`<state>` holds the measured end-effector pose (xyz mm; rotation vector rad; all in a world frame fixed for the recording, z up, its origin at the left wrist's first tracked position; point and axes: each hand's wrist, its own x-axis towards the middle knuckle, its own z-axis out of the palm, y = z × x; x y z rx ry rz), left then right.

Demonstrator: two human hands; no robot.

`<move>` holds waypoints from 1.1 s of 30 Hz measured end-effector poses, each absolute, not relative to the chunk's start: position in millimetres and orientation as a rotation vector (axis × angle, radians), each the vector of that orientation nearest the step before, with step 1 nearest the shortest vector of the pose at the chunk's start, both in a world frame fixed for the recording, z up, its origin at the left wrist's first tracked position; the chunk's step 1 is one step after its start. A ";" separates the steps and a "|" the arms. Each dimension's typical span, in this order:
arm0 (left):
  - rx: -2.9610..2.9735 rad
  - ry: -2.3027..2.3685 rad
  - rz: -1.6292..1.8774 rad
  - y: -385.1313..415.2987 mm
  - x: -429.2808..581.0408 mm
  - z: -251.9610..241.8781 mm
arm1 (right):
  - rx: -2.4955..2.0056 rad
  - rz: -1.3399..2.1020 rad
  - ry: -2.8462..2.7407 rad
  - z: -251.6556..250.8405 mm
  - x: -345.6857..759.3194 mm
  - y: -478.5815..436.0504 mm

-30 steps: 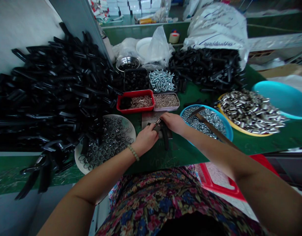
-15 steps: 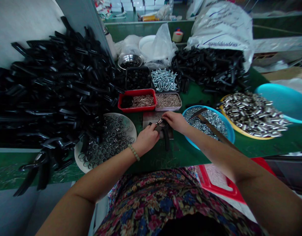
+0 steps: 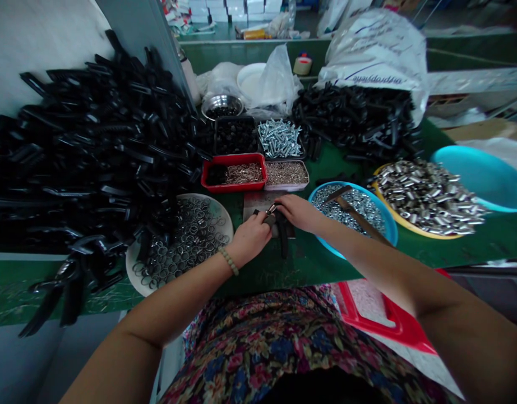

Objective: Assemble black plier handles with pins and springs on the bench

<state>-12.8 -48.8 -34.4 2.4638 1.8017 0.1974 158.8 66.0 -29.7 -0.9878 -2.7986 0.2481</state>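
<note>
Left hand point(image 3: 250, 238): grasping a black plastic part point(image 3: 282, 238)
Right hand point(image 3: 298, 213): pinching its metal tip point(image 3: 272, 209)
Beneath: steel plate point(image 3: 256, 205) on green table point(image 3: 309, 275)

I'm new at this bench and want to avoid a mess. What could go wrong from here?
The right forearm lies over the end of the hammer's wooden handle, which sits in the blue bowl of small metal parts; a shift might tip the bowl. The black plastic parts heaped on the left lean over the plate of metal rings, so a slump could mix them. The left hand could nudge that plate.
</note>
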 end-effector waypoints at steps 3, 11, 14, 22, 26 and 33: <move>2.461 1.795 0.221 -48.4 -13.6 -35.9 | -1.282 0.176 -2.513 -22.7 210.6 63.2; 2.456 1.765 0.229 -46.5 -15.5 -40.0 | -1.907 -0.309 -2.423 -39.8 334.1 28.5; 2.463 1.772 0.233 -46.5 -14.2 -39.6 | -1.845 -0.122 -2.339 -29.8 303.0 16.9; 2.451 1.770 0.271 -45.8 -15.0 -41.1 | -1.482 0.323 -2.335 9.0 209.3 -10.3; 2.442 1.758 0.281 -45.6 -16.2 -42.6 | -1.556 0.349 -2.447 6.6 205.0 -7.7; 2.433 1.765 0.246 -46.0 -17.9 -37.6 | -1.634 0.344 -2.462 14.1 197.7 -12.8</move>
